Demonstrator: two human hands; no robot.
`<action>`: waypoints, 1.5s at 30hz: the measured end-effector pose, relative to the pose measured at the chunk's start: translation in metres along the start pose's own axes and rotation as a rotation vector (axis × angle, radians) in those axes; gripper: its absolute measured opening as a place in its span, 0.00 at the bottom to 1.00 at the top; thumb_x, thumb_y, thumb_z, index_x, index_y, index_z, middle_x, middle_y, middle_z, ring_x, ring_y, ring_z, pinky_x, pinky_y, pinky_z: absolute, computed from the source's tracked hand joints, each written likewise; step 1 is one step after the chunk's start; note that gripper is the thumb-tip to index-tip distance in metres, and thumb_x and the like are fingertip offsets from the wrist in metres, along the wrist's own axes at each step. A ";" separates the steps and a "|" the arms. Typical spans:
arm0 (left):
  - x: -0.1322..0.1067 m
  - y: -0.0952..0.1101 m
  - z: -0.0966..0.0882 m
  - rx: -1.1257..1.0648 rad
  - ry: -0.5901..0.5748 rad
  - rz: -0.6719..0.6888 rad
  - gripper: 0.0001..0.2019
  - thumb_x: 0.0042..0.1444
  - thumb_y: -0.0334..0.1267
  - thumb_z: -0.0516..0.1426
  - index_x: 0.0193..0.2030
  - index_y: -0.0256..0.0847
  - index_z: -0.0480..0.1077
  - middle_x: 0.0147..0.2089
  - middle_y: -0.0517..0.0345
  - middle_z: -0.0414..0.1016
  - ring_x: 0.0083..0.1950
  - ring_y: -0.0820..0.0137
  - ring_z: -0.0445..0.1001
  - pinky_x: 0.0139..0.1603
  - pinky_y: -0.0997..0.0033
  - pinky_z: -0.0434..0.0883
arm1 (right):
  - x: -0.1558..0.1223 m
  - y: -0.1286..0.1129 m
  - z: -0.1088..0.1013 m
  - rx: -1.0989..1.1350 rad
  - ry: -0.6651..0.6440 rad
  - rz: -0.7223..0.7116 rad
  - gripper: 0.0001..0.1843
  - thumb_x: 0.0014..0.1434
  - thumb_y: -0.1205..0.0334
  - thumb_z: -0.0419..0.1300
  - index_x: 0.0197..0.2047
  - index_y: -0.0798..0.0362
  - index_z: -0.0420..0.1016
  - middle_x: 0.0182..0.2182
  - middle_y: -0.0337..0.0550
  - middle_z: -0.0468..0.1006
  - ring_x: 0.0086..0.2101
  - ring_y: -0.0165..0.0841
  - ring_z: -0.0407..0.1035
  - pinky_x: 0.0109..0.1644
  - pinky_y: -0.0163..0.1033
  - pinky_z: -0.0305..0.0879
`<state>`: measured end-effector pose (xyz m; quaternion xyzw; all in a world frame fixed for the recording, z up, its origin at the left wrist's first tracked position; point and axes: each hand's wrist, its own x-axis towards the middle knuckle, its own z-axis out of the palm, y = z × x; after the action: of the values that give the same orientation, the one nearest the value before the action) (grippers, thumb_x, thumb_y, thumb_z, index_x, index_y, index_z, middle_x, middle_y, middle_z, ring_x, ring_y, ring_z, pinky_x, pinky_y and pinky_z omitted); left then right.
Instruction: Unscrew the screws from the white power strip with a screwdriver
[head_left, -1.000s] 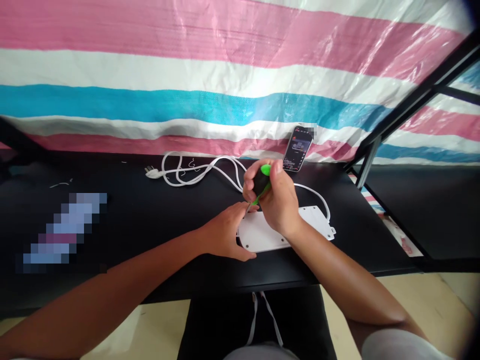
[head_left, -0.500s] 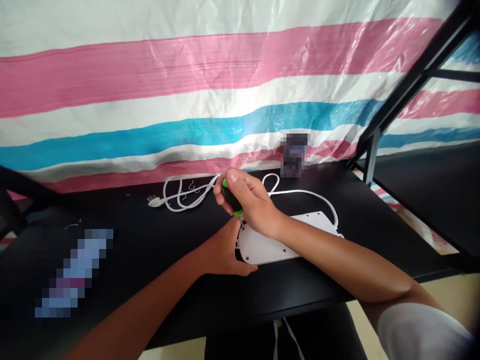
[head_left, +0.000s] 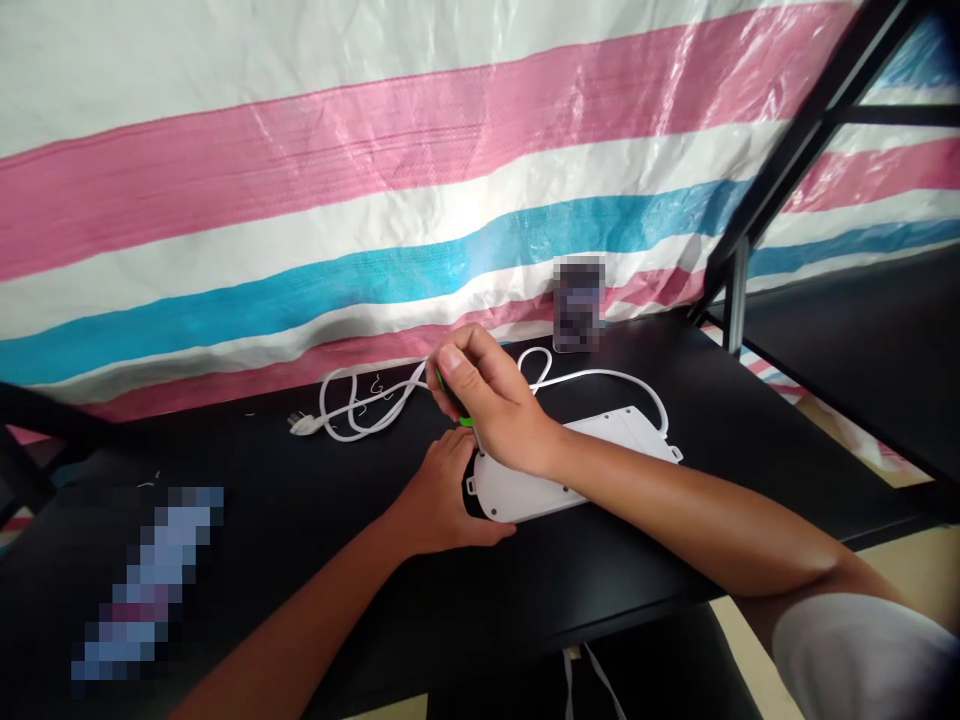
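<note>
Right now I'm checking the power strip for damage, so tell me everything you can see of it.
The power strip is a flat white plastic block lying back-up on the black table, with small dark screw holes and mounting tabs at its ends. A white cable loops away behind it. The left hand steadies its near end; the right hand sets a green-handled screwdriver there.

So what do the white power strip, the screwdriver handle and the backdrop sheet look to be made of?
Power strip: smooth matte white casing with small recessed holes, probably moulded plastic. Screwdriver in the right hand: black and bright green handle, likely plastic or rubber, mostly hidden. Backdrop sheet: glossy, creased, fine woven texture, probably woven plastic tarpaulin.
</note>
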<state>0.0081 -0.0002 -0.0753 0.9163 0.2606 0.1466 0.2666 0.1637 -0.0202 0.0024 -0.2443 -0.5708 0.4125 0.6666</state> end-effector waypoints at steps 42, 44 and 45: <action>-0.001 -0.004 0.004 0.002 0.010 0.006 0.45 0.38 0.58 0.72 0.61 0.41 0.64 0.62 0.41 0.69 0.62 0.42 0.69 0.62 0.39 0.67 | 0.007 -0.006 0.001 0.136 -0.032 0.106 0.22 0.64 0.42 0.65 0.38 0.47 0.59 0.24 0.29 0.65 0.23 0.25 0.58 0.26 0.34 0.56; -0.001 -0.004 0.004 0.000 0.017 0.013 0.46 0.39 0.57 0.72 0.62 0.42 0.63 0.62 0.41 0.69 0.62 0.43 0.69 0.62 0.39 0.67 | 0.010 -0.009 -0.001 0.116 -0.086 0.129 0.22 0.66 0.39 0.60 0.36 0.49 0.62 0.27 0.33 0.68 0.25 0.25 0.62 0.28 0.35 0.61; -0.001 -0.003 0.004 0.000 0.022 0.015 0.46 0.39 0.57 0.73 0.63 0.42 0.63 0.63 0.41 0.69 0.62 0.43 0.69 0.63 0.40 0.67 | 0.011 -0.011 -0.002 0.118 -0.113 0.149 0.23 0.68 0.38 0.58 0.35 0.50 0.63 0.28 0.35 0.69 0.26 0.26 0.64 0.29 0.36 0.62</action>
<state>0.0078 0.0000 -0.0808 0.9165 0.2564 0.1587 0.2628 0.1687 -0.0170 0.0169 -0.2228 -0.5626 0.5067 0.6141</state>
